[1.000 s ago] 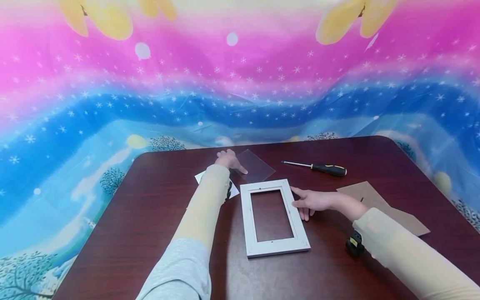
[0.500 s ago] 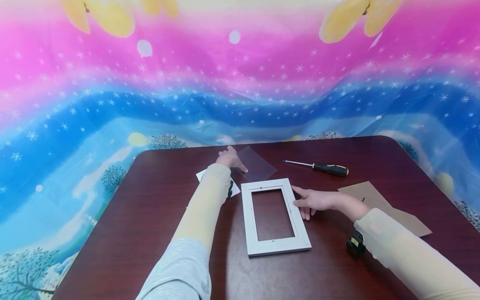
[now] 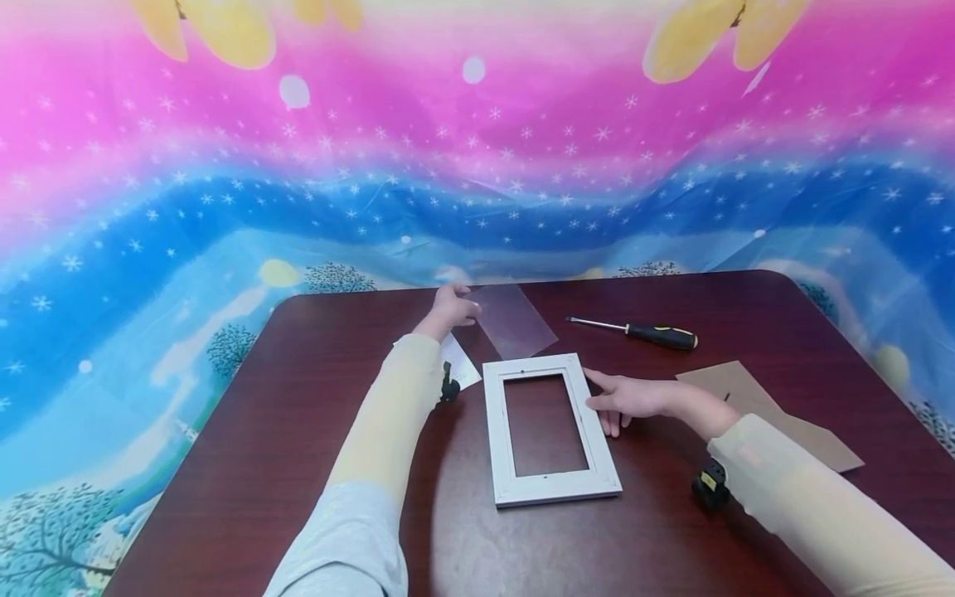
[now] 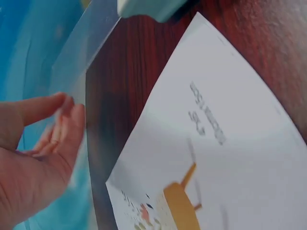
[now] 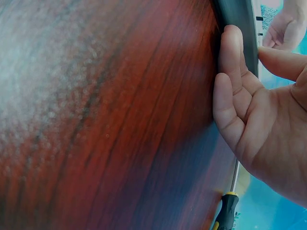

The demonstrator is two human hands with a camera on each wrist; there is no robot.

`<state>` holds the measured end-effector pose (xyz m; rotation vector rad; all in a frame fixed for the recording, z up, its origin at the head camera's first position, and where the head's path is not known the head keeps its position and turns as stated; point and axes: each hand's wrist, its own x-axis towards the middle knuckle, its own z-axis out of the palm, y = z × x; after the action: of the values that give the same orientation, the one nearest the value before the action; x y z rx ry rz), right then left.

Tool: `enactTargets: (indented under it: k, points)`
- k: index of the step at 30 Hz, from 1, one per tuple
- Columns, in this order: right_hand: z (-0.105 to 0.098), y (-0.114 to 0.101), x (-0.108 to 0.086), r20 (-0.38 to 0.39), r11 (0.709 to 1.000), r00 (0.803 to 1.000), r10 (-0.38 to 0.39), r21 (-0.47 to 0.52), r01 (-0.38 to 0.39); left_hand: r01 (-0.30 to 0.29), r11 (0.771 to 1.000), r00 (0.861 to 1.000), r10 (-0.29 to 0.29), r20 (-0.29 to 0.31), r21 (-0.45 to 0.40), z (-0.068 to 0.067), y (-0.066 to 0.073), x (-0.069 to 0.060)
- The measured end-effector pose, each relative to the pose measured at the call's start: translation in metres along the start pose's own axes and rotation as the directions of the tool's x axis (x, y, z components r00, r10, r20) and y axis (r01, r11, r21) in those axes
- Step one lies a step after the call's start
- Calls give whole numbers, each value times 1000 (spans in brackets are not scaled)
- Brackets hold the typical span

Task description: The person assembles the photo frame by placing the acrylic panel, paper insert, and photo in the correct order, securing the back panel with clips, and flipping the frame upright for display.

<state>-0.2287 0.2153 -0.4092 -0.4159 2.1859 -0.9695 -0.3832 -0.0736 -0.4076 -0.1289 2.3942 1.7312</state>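
Observation:
A white picture frame (image 3: 552,489) lies flat, its opening bare to the tabletop. My right hand (image 3: 634,400) holds the frame's right edge; in the right wrist view the thumb (image 5: 283,64) lies against it and the bent fingers rest beside it at the table. At the far edge, my left hand (image 3: 451,308) pinches a clear plastic sheet (image 3: 518,322) by its left side, and the sheet looks tilted. Below that hand lies a white printed card (image 4: 216,110), partly covered by the forearm in the head view.
A screwdriver (image 3: 660,335) with a black and yellow handle lies at the back right. Brown backing board (image 3: 783,419) is under the right wrist. The dark wooden table (image 3: 246,464) ends at a patterned cloth backdrop (image 3: 477,191).
My left hand has closed on the clear sheet's edge, and the sheet has turned and come up at its far side. More of the card shows. The right hand and frame stay in place.

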Motion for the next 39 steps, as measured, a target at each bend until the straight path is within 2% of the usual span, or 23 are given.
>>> enactTargets:
  k: [3, 7, 11, 17, 21, 25, 29, 34, 39]
  points:
    - [0, 0, -1, 0, 1000, 1000, 1, 3, -1, -19, 986, 999, 23, 26, -166, -9, -1, -5]
    - [0, 1, -1, 0, 1000, 1000, -4, 5, 4, -18, 965, 999, 26, 27, -262, -19, 1, -9]
    - [-1, 1, -3, -3, 1000, 1000, -6, 9, 6, -26, 951, 1000, 29, 7, -310, -28, 4, -13]
    - [0, 1, -4, 6, 1000, 1000, -14, 22, 14, -25, 949, 998, 7, -59, -315, -39, 5, -23]
    - [1, 1, -3, 9, 999, 1000, -20, 28, 20, -36, 942, 998, 17, -59, -334, -45, 3, -31]
    - [1, 2, -2, 10, 1000, 1000, -24, 20, 24, -39, 937, 999, 34, -20, -348, -48, 2, -38]
    - [1, 2, -2, 7, 1000, 1000, -16, 12, 16, -38, 936, 997, 58, 47, -350, -47, 1, -47]
    - [0, 2, -1, 2, 1000, 1000, -8, 11, 8, -53, 954, 985, 98, 140, -296, -42, 3, -63]
    - [0, 0, -2, 5, 1000, 1000, -29, 8, 29, -85, 964, 969, 139, 205, -252, -36, 6, -78]
